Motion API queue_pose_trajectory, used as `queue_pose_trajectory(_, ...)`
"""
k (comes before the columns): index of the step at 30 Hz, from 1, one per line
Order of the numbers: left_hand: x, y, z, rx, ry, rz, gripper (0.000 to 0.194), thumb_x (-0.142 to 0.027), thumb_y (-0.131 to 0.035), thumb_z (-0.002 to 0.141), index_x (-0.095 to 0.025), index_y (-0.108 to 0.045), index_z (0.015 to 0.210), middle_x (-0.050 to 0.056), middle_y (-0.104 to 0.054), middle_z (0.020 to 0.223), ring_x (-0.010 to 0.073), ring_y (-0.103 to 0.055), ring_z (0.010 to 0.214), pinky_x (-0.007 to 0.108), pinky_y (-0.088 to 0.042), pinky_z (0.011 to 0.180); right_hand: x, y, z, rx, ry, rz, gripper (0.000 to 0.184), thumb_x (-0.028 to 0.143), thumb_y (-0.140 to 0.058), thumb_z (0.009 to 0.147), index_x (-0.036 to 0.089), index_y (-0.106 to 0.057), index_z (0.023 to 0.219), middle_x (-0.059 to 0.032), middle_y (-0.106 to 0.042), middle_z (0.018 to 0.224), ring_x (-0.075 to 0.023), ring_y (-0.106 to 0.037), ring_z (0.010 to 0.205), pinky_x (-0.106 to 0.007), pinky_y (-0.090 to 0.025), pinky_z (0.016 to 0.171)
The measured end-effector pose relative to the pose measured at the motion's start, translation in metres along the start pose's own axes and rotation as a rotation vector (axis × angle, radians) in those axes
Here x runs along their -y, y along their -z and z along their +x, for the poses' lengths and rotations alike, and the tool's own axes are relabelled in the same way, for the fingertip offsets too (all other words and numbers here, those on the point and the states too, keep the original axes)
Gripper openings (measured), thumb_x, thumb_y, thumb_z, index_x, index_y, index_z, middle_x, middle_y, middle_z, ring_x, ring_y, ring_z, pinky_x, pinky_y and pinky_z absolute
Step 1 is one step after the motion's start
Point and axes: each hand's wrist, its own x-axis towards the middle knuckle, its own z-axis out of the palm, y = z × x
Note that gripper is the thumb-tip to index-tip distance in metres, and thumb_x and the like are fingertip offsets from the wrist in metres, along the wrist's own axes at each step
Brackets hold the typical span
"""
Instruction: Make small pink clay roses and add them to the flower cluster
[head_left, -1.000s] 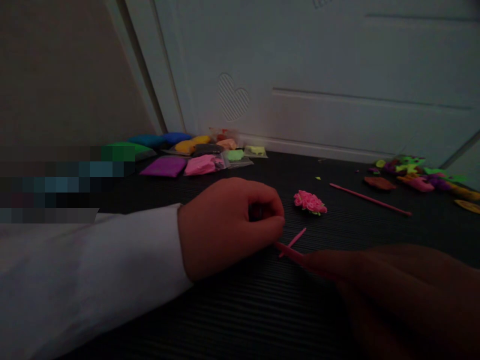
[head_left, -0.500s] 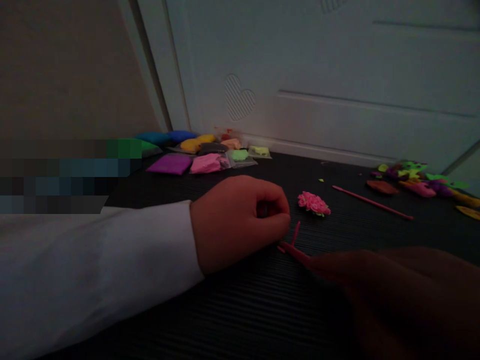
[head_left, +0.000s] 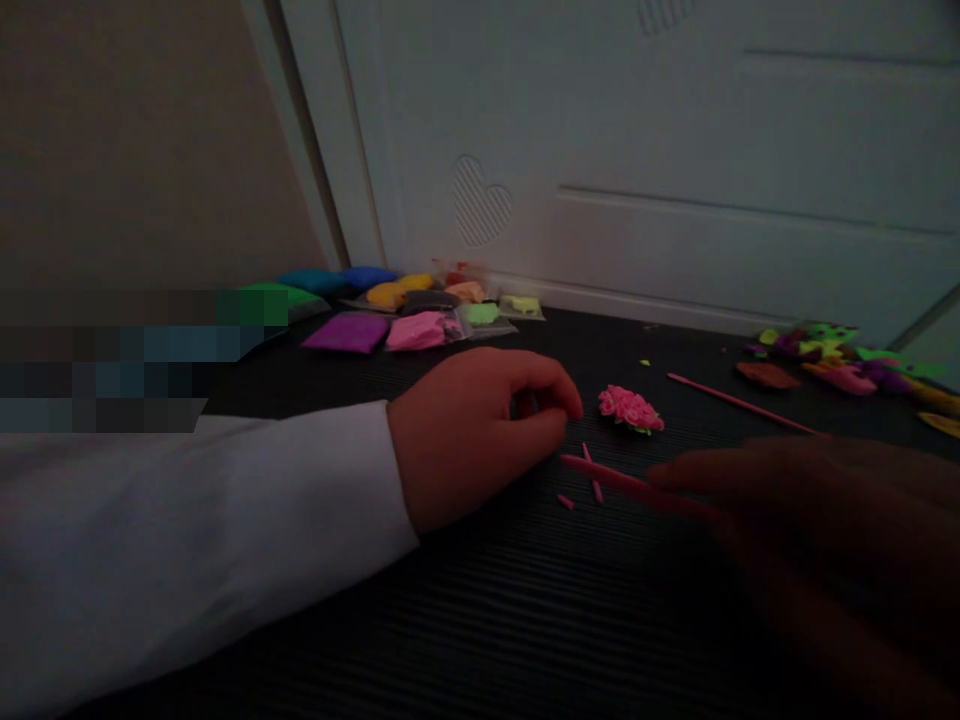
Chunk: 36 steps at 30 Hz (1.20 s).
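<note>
My right hand, dark and partly blurred, holds a pink plastic modelling knife by its rear part. The blade points left, just above the black table, and crosses over a thin pink clay strip. A shorter pink clay piece lies a little nearer. My left hand rests on the table by the blade's tip, its fingers loosely curled. Thumb and index fingertips stand slightly apart, and nothing shows between them. Beyond the blade sits a cluster of pink clay roses with small green leaves.
Bags of coloured clay, including a purple bag and a pink bag, lie at the back left. A thin pink stick tool lies on the right. Colourful clay pieces are heaped behind it. A white panel stands behind the table.
The knife has lifted and shifted up, showing the strip and short piece lying separately on the table. My left thumb and index finger have parted slightly. My right hand has moved up.
</note>
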Motion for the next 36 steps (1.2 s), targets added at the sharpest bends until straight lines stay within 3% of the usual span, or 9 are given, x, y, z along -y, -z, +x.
queue_pose_trajectory(4,0.0,-0.002,-0.001,-0.005,-0.019,-0.028,0.017,-0.018,-0.061,0.087,-0.021,-0.077,0.086,-0.007,-0.072,0.075,0.0107,-0.065,0.07,0.025,-0.046,0.069,-0.023,0.008,0.004,0.108,0.02,0.062,0.031,0.028,-0.045,0.102,0.045,-0.055,0.126,0.0096,-0.076,0.094,-0.014,-0.074,0.073,-0.026,-0.058,0.063)
queue_pose_trajectory(8,-0.004,-0.004,-0.004,-0.038,0.026,-0.065,0.014,-0.017,-0.064,0.086,-0.022,-0.077,0.084,-0.008,-0.07,0.071,0.0098,-0.063,0.066,0.025,-0.044,0.066,-0.035,0.003,0.005,0.133,0.085,0.209,0.03,0.023,-0.041,0.103,0.042,-0.055,0.123,0.0132,-0.076,0.094,-0.0075,-0.073,0.074,-0.019,-0.053,0.06)
queue_pose_trajectory(12,-0.008,-0.002,-0.006,-0.009,0.051,-0.073,0.014,-0.018,-0.063,0.087,-0.022,-0.077,0.085,-0.007,-0.07,0.07,0.0104,-0.062,0.064,0.025,-0.043,0.062,-0.033,-0.003,0.003,0.129,0.064,0.307,0.031,0.017,-0.047,0.099,0.038,-0.058,0.12,0.0133,-0.074,0.086,-0.0058,-0.069,0.064,-0.018,-0.052,0.062)
queue_pose_trajectory(18,-0.01,0.001,-0.006,0.037,0.065,-0.056,0.015,-0.02,-0.062,0.09,-0.022,-0.076,0.086,-0.006,-0.073,0.074,0.0122,-0.064,0.068,0.026,-0.045,0.064,-0.032,-0.005,0.008,0.122,0.077,0.384,0.033,0.012,-0.046,0.097,0.034,-0.063,0.115,0.0071,-0.076,0.082,-0.0113,-0.07,0.059,-0.025,-0.052,0.056)
queue_pose_trajectory(24,-0.013,0.002,-0.005,0.031,0.075,-0.037,0.014,-0.018,-0.063,0.09,-0.021,-0.076,0.086,-0.006,-0.073,0.075,0.0114,-0.064,0.07,0.025,-0.045,0.066,-0.034,-0.003,0.008,0.132,0.1,0.354,0.035,0.008,-0.046,0.097,0.035,-0.061,0.115,0.0102,-0.075,0.084,-0.0072,-0.07,0.065,-0.02,-0.05,0.058)
queue_pose_trajectory(29,-0.013,0.002,-0.005,0.029,0.069,-0.044,0.014,-0.018,-0.063,0.089,-0.021,-0.076,0.085,-0.006,-0.072,0.075,0.0113,-0.065,0.07,0.025,-0.046,0.066,-0.033,-0.005,0.01,0.132,0.129,0.345,0.038,0.005,-0.046,0.094,0.031,-0.062,0.116,0.006,-0.077,0.087,-0.0094,-0.071,0.066,-0.021,-0.053,0.059)
queue_pose_trajectory(34,-0.012,0.001,-0.005,0.043,0.066,-0.05,0.015,-0.019,-0.062,0.089,-0.021,-0.076,0.084,-0.006,-0.072,0.073,0.0121,-0.065,0.069,0.025,-0.046,0.065,-0.032,-0.006,0.016,0.167,0.147,0.398,0.034,0.008,-0.045,0.095,0.028,-0.066,0.112,0.0019,-0.082,0.099,-0.0142,-0.077,0.081,-0.023,-0.057,0.065)
queue_pose_trajectory(36,-0.011,0.001,-0.005,0.033,0.061,-0.036,0.015,-0.02,-0.062,0.089,-0.021,-0.076,0.085,-0.005,-0.073,0.075,0.0125,-0.065,0.07,0.025,-0.046,0.066,-0.033,-0.005,0.016,0.171,0.141,0.408,0.031,0.011,-0.047,0.095,0.028,-0.067,0.109,0.0024,-0.081,0.095,-0.0146,-0.077,0.075,-0.024,-0.057,0.062)
